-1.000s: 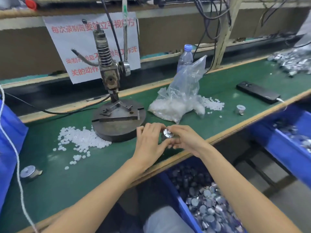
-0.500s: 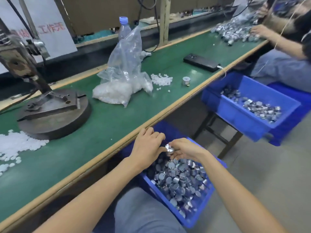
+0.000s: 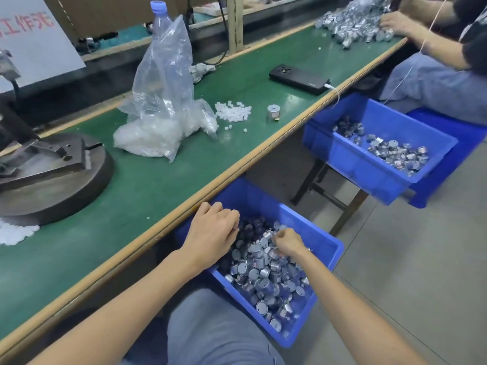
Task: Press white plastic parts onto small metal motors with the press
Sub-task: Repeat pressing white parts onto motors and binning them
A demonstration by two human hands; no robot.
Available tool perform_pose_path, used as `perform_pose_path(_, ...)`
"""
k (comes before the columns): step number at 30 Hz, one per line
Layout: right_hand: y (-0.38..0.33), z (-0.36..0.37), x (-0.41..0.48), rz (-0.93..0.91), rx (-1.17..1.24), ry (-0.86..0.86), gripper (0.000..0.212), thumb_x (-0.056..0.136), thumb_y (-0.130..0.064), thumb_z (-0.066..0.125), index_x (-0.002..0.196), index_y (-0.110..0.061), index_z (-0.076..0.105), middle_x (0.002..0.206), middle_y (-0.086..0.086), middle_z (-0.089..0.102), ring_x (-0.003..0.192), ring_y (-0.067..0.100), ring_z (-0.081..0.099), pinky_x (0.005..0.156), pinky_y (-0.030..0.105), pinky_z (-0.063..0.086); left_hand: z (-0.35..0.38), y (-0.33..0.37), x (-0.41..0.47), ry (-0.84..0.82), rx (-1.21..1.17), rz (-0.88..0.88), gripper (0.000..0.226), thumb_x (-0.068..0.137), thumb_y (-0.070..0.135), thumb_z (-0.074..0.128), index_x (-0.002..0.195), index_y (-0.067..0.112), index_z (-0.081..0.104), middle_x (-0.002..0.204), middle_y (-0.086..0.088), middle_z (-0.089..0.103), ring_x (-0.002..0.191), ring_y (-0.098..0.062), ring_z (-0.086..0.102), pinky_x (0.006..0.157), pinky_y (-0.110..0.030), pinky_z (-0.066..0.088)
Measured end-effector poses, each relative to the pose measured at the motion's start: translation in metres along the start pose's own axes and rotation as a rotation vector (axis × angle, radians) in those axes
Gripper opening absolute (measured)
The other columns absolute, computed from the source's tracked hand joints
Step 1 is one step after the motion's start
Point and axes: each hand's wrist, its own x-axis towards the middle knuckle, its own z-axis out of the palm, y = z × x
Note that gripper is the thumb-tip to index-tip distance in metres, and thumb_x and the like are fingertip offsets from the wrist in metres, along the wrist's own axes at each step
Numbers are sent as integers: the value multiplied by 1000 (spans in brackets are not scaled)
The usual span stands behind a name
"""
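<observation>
On green bench (image 3: 147,196): press base (image 3: 52,180) at left edge; clear bag (image 3: 163,101) holding white parts at centre; loose white parts (image 3: 233,113) and one motor (image 3: 273,112) right of it; black phone (image 3: 297,79) above; motor heap (image 3: 350,27) upper right.

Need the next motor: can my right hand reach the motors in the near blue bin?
Likely yes: the right hand is down among the motors in the open blue bin, nothing covering them.

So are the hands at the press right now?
No, the left hand and the right hand are both over the blue bin of motors, away from the press.
</observation>
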Motion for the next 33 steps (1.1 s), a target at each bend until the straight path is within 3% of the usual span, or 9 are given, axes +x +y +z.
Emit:
perform_pose_path(3, -8, -6, -2, -36, 5, 50, 20, 92, -10, 44, 74, -12, 54, 94, -1, 55, 91, 27, 61, 85, 38, 52, -5, -1, 2, 45, -24, -3, 32, 68, 8, 75, 65, 18, 45, 55, 6, 53, 57, -20, 46, 62, -30, 23)
perform_pose_path(8, -51, -22, -21, -260, 126, 251, 11, 88, -20, 55, 80, -12, 57, 72, -1, 56, 79, 22, 55, 71, 32, 43, -23, -9, 1, 157, -57, 46, 30, 71, 2, 71, 64, 14, 44, 55, 4, 50, 58, -22, 48, 68, -29, 27)
perform_pose_path(13, -123, -38, -55, -595, 292, 393, 23, 87, -22, 61, 68, -20, 48, 59, -8, 47, 54, 4, 42, 56, 17, 35, -61, -39, -3, 326, 44, 107, 23, 82, 8, 38, 63, 12, 50, 55, 2, 48, 56, -23, 47, 68, -31, 29)
perform_pose_path(21, -221, -5, -89, -905, 297, 218, 21, 88, -17, 62, 73, -24, 50, 62, -12, 49, 56, 1, 43, 61, 21, 38, -120, -111, -40, 338, 185, -109, 27, 63, 1, 74, 66, 13, 50, 58, 3, 53, 64, -24, 52, 72, -33, 29)
perform_pose_path(25, -260, 28, -103, -983, 277, 66, 18, 88, -13, 62, 76, -23, 53, 65, -12, 53, 57, 5, 44, 63, 24, 40, -141, -138, -73, 371, 239, -176, 21, 65, 1, 69, 67, 12, 52, 59, 3, 55, 71, -17, 41, 74, -32, 25)
perform_pose_path(30, -317, 80, -138, -1129, 269, -135, 21, 88, -9, 61, 78, -26, 54, 67, -16, 55, 57, -2, 47, 59, 14, 38, -180, -162, -125, 334, 371, -322, 17, 67, 1, 70, 66, 10, 55, 60, 0, 58, 65, -24, 57, 72, -35, 27)
perform_pose_path(33, -348, 115, -170, -1235, 240, -261, 20, 88, -11, 61, 80, -28, 54, 74, -13, 58, 63, 6, 51, 64, 20, 43, -208, -175, -162, 334, 428, -422, 10, 71, 4, 65, 66, 10, 59, 62, 2, 60, 68, -22, 60, 75, -36, 29)
